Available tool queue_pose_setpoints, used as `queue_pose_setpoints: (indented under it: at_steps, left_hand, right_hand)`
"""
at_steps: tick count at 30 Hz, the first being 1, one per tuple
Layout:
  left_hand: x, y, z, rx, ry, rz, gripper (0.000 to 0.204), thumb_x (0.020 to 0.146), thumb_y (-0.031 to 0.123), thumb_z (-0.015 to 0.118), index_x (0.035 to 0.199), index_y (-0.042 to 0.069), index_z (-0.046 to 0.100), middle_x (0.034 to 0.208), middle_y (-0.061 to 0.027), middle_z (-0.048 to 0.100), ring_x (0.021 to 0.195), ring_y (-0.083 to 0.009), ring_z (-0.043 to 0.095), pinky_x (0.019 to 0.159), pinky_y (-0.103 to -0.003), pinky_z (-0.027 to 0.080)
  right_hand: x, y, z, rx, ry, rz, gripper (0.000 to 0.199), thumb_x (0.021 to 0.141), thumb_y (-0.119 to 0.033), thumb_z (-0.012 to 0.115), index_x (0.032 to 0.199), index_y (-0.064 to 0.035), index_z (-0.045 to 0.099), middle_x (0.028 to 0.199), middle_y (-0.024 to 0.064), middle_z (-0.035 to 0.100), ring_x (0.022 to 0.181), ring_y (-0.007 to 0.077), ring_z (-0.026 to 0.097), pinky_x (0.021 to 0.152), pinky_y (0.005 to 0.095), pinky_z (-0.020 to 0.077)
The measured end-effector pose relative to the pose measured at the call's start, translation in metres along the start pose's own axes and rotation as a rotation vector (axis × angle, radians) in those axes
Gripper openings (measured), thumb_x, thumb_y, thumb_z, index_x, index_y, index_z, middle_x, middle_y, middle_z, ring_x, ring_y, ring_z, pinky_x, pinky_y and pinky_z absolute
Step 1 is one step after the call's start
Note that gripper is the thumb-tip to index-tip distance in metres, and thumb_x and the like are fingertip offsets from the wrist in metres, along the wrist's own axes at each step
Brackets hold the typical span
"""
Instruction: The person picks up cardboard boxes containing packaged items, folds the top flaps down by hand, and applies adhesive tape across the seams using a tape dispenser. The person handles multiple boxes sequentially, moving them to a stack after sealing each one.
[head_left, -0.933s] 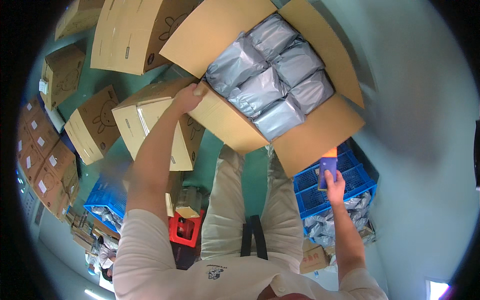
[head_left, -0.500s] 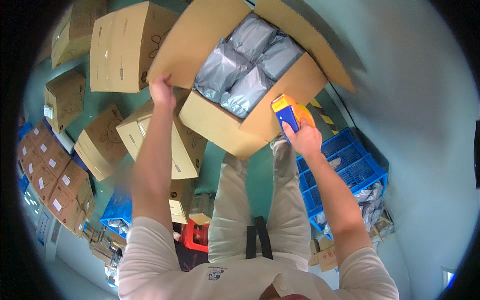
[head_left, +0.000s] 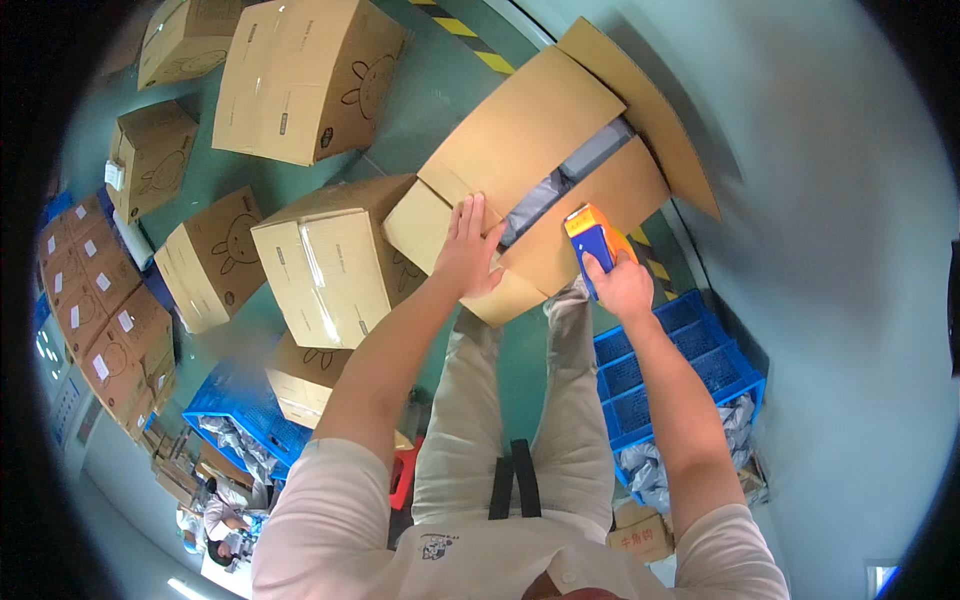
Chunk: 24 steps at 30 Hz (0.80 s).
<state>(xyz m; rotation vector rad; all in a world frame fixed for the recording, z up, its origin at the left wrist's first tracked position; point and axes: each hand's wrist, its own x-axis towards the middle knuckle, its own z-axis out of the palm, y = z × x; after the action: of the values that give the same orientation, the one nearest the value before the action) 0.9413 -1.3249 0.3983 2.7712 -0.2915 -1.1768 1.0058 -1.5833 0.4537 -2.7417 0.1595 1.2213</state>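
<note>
In front of me stands a cardboard box [head_left: 525,125] with its left and near-right flaps folded inward. Between them a strip of grey plastic-wrapped packages [head_left: 562,183] shows; the rest of the packages are covered. The far flap [head_left: 650,105] still stands up and outward. My left hand [head_left: 468,252] lies with fingers spread on the flaps at the near-left corner. My right hand [head_left: 624,286] grips a blue and yellow tape dispenser [head_left: 594,246] over the near-right flap.
Several closed cartons [head_left: 330,262] stand on the green floor to the left, others stacked farther left. A blue plastic crate [head_left: 680,370] lies at my right beside the wall [head_left: 820,270]. Another blue crate [head_left: 245,405] is at lower left. A person [head_left: 228,515] appears at far lower left.
The left flap has swung inward over the packages. My left hand has moved right, from that flap's edge onto the folded flaps. My right hand and the tape dispenser have shifted slightly right and nearer.
</note>
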Motion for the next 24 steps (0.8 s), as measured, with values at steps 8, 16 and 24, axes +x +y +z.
queue_pose_setpoints:
  at_steps: [8, 16, 24]
  left_hand:
    - [0.028, 0.035, 0.040, -0.033, 0.153, -0.258, 0.101, 0.088, 0.058, 0.064, 0.160, 0.006, 0.016, 0.160, -0.0350, 0.013, 0.148, -0.0520, 0.016, 0.121, -0.057, 0.018]
    - [0.042, 0.036, 0.044, -0.100, 0.131, -0.285, 0.100, 0.086, 0.055, 0.068, 0.161, 0.012, 0.016, 0.162, -0.0275, 0.015, 0.149, -0.0475, 0.018, 0.121, -0.053, 0.023]
    - [-0.015, 0.006, 0.061, -0.715, 0.559, -0.408, 0.106, 0.080, 0.053, 0.076, 0.158, 0.009, 0.020, 0.158, -0.0256, 0.026, 0.146, -0.0428, 0.027, 0.122, -0.054, 0.021]
  right_hand:
    - [-0.006, -0.011, 0.003, -0.061, 0.018, 0.010, 0.075, 0.085, -0.069, 0.055, 0.099, 0.0036, 0.066, 0.094, 0.0282, 0.071, 0.095, 0.0418, 0.069, 0.086, 0.0487, 0.0542]
    - [0.024, -0.062, -0.050, -0.299, 0.468, -0.485, 0.058, 0.086, -0.060, 0.066, 0.088, -0.0028, 0.061, 0.071, 0.0219, 0.067, 0.070, 0.0406, 0.068, 0.067, 0.0496, 0.0552]
    - [0.112, -0.039, 0.006, -0.451, 0.526, -0.677, 0.068, 0.088, -0.053, 0.065, 0.112, 0.0092, 0.054, 0.089, 0.0243, 0.069, 0.083, 0.0382, 0.068, 0.087, 0.0452, 0.0488]
